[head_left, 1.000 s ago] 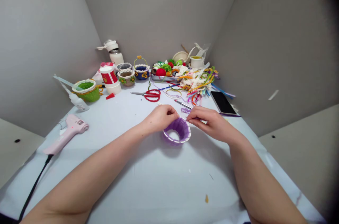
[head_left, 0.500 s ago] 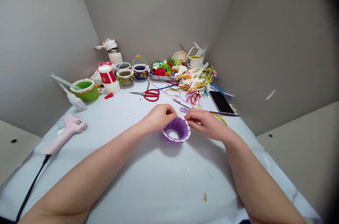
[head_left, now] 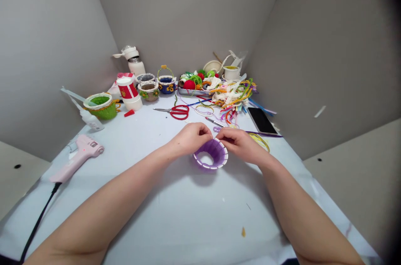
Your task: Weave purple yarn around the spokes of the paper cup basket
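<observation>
A small purple cup-shaped basket with a white-dashed rim is held over the table by its far edge, tilted so its inside faces me. My left hand pinches the rim at the far left, thumb and fingers closed together. At the far right of the rim, the fingers of my right hand are closed on the edge. Just beyond the hands lies a small bundle of purple yarn. Whether a strand runs between my fingertips is too small to tell.
Red-handled scissors, a pen and a phone lie beyond my hands. A pink glue gun rests at left, its cord running forward. Several finished baskets, a white bottle and heaped yarn line the back.
The basket has shifted slightly right and turned a little. My right hand has moved a bit left along the rim; my left hand has edged slightly right.
</observation>
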`<action>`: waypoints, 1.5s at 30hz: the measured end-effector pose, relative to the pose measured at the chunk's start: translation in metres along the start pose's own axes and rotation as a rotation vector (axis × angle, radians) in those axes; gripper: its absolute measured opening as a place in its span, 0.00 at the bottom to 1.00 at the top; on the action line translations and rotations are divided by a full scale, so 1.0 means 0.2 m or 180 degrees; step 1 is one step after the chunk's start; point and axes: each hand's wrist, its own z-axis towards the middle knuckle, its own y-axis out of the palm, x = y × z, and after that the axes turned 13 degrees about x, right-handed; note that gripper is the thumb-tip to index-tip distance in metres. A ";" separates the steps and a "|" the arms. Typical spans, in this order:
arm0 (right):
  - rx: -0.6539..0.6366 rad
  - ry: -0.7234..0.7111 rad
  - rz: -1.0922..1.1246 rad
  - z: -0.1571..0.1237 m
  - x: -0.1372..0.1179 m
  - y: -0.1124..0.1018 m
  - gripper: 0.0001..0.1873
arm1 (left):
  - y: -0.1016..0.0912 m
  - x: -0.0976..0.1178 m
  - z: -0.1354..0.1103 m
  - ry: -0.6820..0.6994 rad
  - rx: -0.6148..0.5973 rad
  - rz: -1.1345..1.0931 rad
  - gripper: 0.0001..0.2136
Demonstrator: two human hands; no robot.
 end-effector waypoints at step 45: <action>0.0216 -0.0538 -0.0525 -0.04 -0.08 -0.06 0.07 | 0.04 0.01 0.00 0.0075 0.0045 0.0194 0.10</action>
